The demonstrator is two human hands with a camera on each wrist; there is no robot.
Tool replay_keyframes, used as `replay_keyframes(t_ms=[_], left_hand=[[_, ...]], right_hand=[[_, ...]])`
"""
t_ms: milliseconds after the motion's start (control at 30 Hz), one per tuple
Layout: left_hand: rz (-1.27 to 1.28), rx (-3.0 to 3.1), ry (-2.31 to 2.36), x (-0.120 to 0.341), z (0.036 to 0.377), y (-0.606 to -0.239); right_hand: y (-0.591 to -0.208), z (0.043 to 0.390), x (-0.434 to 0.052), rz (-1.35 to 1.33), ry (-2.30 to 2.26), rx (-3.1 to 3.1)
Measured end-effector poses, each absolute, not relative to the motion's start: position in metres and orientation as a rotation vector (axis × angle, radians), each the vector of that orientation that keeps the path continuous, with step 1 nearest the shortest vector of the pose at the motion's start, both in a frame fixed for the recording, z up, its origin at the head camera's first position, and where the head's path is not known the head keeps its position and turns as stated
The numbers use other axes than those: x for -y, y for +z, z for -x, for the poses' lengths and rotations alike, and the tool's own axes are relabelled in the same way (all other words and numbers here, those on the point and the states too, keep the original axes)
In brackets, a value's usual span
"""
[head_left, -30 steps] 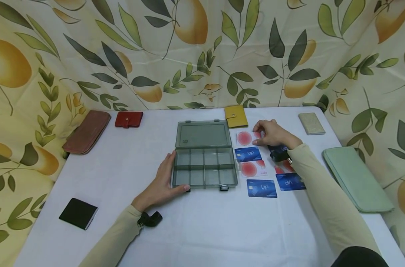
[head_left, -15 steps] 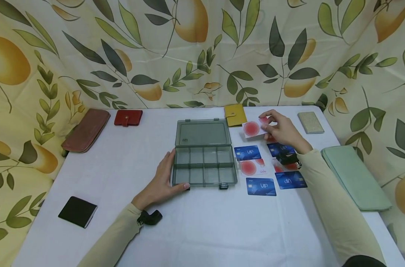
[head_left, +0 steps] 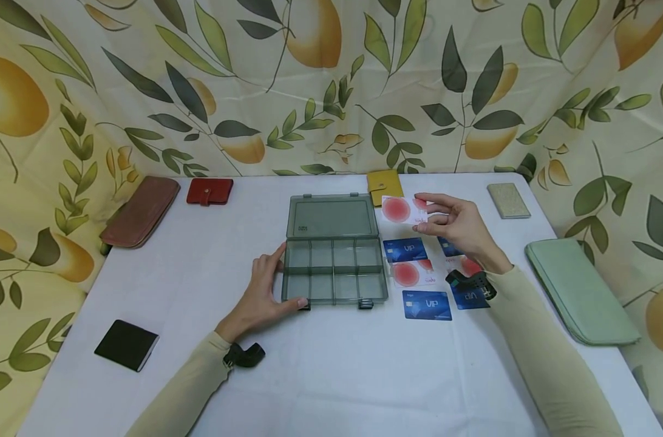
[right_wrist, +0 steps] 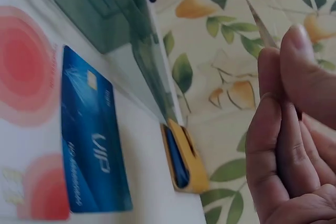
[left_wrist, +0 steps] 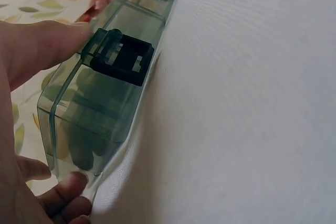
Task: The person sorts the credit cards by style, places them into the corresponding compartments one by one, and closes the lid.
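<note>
One white-and-red card (head_left: 401, 210) is pinched in the right hand (head_left: 456, 226), above the table.

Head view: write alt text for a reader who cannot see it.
A right hand holds a white card with a red circle above the table, beside an open grey compartment box that the left hand steadies.

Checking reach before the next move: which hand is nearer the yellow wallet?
Right. The right hand holds a card just beside the yellow wallet; the left hand rests at the organizer box's near-left corner.
</note>
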State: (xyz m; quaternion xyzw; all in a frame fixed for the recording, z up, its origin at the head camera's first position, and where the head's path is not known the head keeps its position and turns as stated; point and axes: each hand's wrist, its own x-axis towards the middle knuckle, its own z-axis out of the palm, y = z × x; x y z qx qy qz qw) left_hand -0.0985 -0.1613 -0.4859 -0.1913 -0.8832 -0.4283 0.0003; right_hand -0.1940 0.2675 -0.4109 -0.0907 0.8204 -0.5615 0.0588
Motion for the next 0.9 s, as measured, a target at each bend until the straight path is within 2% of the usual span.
replay_keyframes(t_ms=[567, 900], left_hand=[[0.649, 2.738, -1.376, 0.165, 0.104, -0.488], [0.644, 2.734, -1.371, 0.165, 0.104, -0.489]], right_hand=[[-0.428, 0.164, -0.19, 0.672, -1.597, -2.511], [-0.427, 0.175, -0.203, 0.514, -1.596, -2.568]])
